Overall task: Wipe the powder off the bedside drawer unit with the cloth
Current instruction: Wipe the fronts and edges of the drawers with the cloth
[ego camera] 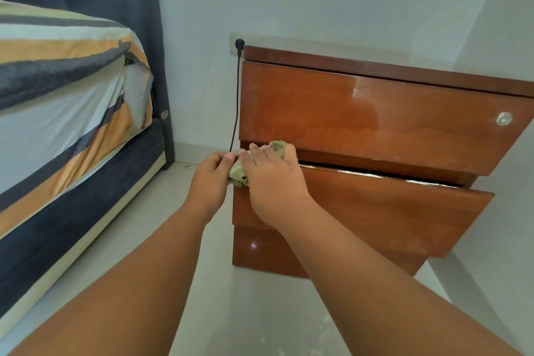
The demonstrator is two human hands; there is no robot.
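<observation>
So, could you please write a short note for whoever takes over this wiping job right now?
Right hand: pressing the cloth on the left end of the lower drawer, at its top edge.
Left hand: pinching the cloth's loose end beside the unit's left corner.
Done: cannot tell how much has been wiped.
Left: white powder lies along the lower drawer's top edge to the right; a pale smear crosses the upper drawer front. The drawer is slightly open.

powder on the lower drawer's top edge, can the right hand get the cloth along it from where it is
Probably yes. The right hand presses the cloth at the left end of that edge, and the white powder runs rightward in the open gap under the upper drawer, with nothing lying in the way.
</observation>
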